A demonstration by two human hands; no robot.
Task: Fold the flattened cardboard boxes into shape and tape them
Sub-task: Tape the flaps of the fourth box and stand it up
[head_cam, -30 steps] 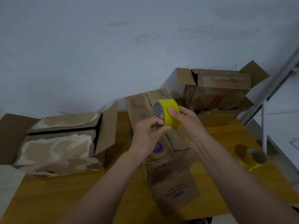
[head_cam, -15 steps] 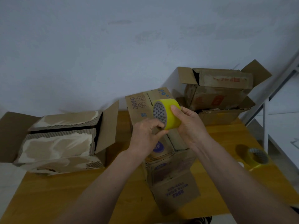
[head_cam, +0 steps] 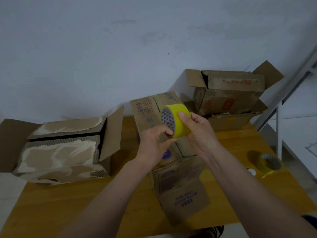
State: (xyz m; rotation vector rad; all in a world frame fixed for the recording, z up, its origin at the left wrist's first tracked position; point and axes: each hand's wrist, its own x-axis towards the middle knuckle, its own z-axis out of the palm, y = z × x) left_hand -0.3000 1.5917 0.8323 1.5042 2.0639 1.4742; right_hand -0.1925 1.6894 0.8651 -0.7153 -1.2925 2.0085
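A yellow tape roll (head_cam: 180,115) is held up above the middle of the table. My right hand (head_cam: 197,131) grips its outer band, thumb on top. My left hand (head_cam: 154,143) pinches at the roll's lower edge with thumb and fingertips. Beneath the hands lies a brown cardboard box with purple print (head_cam: 178,182), on its side, a flap hanging over the table's near edge.
A torn, open cardboard box (head_cam: 60,152) lies at the left of the yellow wooden table (head_cam: 68,203). Two stacked open boxes (head_cam: 228,97) stand at the back right. A second tape roll (head_cam: 269,164) lies near the right edge. A white rack stands at the right.
Both hands and the tape roll stay almost in place. My left fingers have shifted slightly along the roll's lower edge.
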